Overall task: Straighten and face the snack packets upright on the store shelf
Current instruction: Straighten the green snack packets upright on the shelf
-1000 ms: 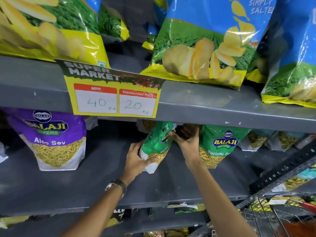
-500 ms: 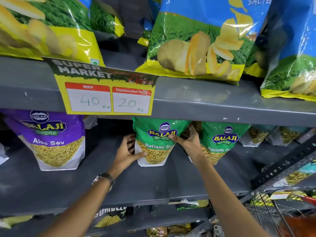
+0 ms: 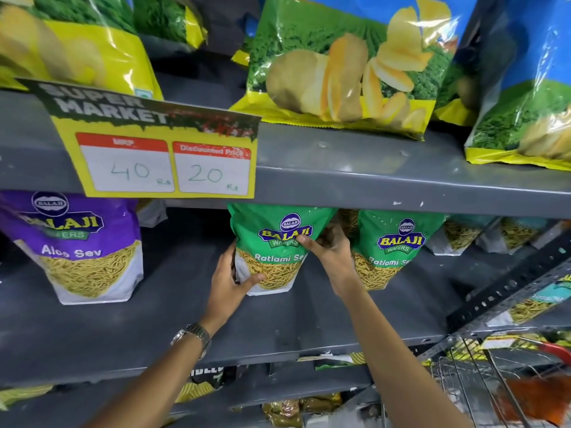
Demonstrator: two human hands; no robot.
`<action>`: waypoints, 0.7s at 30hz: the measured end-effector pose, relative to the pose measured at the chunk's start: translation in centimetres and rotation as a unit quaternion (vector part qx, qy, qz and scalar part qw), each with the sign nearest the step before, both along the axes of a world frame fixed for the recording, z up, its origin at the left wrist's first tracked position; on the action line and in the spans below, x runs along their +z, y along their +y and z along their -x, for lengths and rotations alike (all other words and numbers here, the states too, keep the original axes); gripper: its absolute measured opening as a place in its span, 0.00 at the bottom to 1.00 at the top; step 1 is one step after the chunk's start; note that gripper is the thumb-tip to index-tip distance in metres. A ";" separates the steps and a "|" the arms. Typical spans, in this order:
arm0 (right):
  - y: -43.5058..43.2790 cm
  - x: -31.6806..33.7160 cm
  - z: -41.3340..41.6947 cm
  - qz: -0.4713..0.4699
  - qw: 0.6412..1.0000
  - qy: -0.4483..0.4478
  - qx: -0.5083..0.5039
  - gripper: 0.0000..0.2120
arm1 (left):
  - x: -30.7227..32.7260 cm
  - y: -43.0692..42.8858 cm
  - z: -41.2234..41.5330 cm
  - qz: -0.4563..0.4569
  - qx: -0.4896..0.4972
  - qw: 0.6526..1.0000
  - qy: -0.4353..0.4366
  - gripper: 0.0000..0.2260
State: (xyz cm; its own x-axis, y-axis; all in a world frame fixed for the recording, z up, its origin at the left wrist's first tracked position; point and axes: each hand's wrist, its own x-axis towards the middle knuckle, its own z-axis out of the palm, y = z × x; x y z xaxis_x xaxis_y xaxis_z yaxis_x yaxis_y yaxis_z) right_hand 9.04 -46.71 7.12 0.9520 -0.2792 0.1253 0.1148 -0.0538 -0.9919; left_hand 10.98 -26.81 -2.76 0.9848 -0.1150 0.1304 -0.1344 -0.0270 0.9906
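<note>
Green Ratlami Sev packet [image 3: 275, 242] stands upright, label forward, on the grey middle shelf [image 3: 154, 319]; left hand [image 3: 227, 281] cups its lower left corner, thumb across the front; right hand [image 3: 332, 253] grips its right edge, thumb on the logo, beside a second green packet [image 3: 392, 245].

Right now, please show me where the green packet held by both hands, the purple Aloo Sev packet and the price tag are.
green Ratlami Sev packet [image 3: 276, 242], head view, on the printed logo.
purple Aloo Sev packet [image 3: 74, 242], head view, on its purple front.
price tag [image 3: 154, 162], head view, between the two price boxes.
</note>
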 end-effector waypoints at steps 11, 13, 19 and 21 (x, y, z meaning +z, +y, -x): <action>-2.6 -1.9 4.3 -0.005 0.977 -0.120 -0.177 0.14 | -0.1 -1.9 2.3 0.051 0.060 0.996 -0.043 0.41; -5.2 -1.9 5.8 0.001 0.931 -0.183 -0.316 0.08 | -0.4 -3.3 4.9 0.063 0.178 0.978 -0.090 0.38; -16.5 -1.7 4.7 -0.085 0.925 0.018 -0.369 0.16 | 1.3 -13.5 9.4 0.039 -0.075 0.996 -0.022 0.19; -18.2 -2.2 4.3 -0.041 0.963 0.104 -0.247 0.17 | 2.9 -17.0 7.3 0.003 -0.160 0.985 0.072 0.25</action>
State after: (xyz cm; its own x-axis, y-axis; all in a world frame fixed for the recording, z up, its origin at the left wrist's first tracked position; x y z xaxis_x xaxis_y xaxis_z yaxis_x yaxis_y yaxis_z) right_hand 4.70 -64.93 4.92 0.7030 -0.7048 -0.0951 -0.1061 0.0283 -0.9939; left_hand 3.72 -43.81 0.12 0.9069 -0.4213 -0.0070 0.0073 -0.0010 1.0000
